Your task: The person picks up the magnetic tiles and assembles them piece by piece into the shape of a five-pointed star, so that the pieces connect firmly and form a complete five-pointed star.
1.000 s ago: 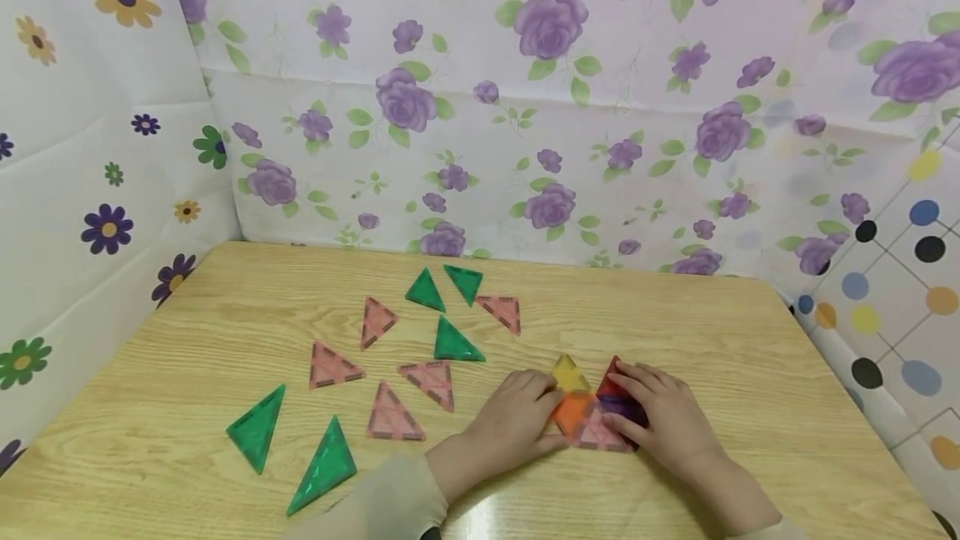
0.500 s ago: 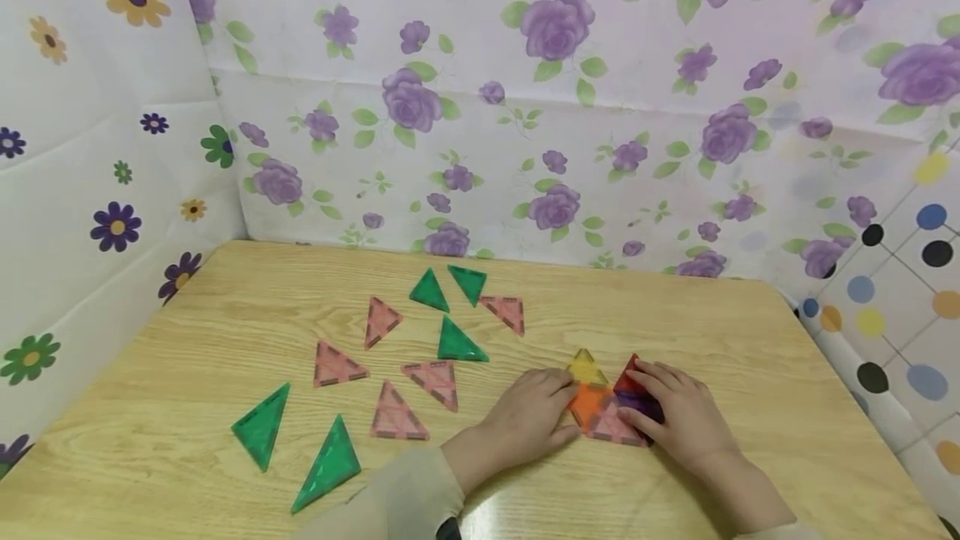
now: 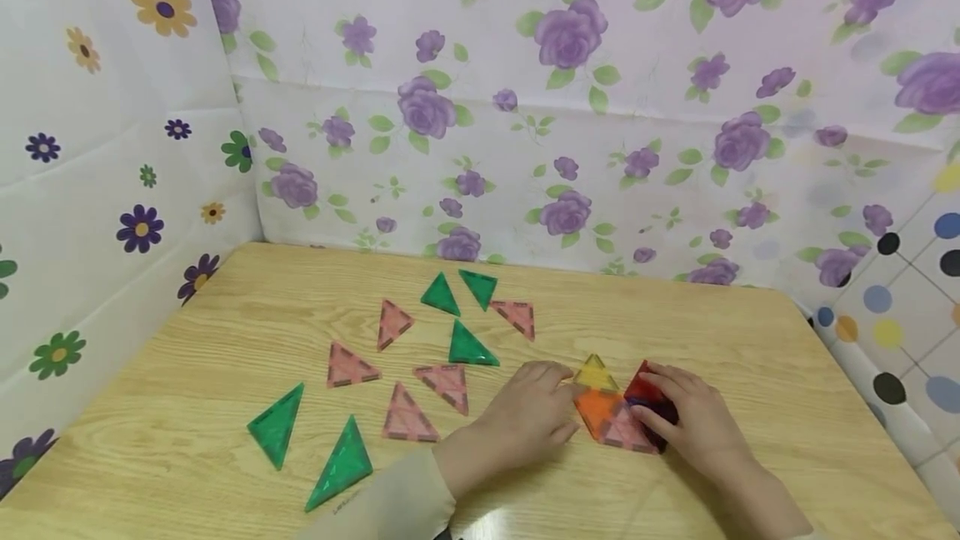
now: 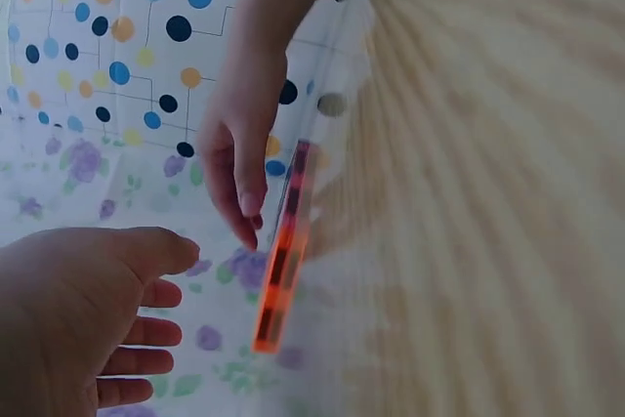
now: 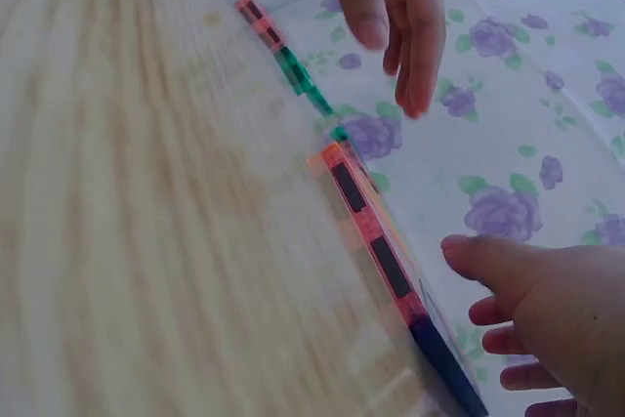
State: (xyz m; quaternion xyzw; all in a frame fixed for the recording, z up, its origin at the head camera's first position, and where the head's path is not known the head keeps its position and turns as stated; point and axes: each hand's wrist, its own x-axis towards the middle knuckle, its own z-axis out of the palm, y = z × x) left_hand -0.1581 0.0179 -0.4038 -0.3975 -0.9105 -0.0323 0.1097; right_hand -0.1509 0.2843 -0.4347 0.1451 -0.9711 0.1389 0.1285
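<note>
Flat see-through triangle tiles lie joined in a cluster on the table: a yellow tile (image 3: 595,373) at the back, an orange tile (image 3: 597,408), a pink tile (image 3: 627,430) in front, a red tile (image 3: 641,386) and a dark purple tile (image 3: 663,419). My left hand (image 3: 528,415) is at the cluster's left edge, fingers relaxed, fingertips beside the yellow and orange tiles. Over the red and purple tiles is my right hand (image 3: 701,423), partly hiding them. Its fingers (image 5: 503,341) are loosely bent with nothing gripped between them and the thumb.
Left of the cluster lie several loose green tiles (image 3: 275,427) and several loose pink tiles (image 3: 407,415) on the wooden table (image 3: 187,357). A flowered cloth (image 3: 480,132) hangs along the back, and a dotted cloth (image 3: 892,357) borders the right side.
The tile cluster has slid slightly right with both hands. My left fingertips, earlier overlapping the yellow and orange tiles, have drawn back to their left edge. The head view has turned slightly left.
</note>
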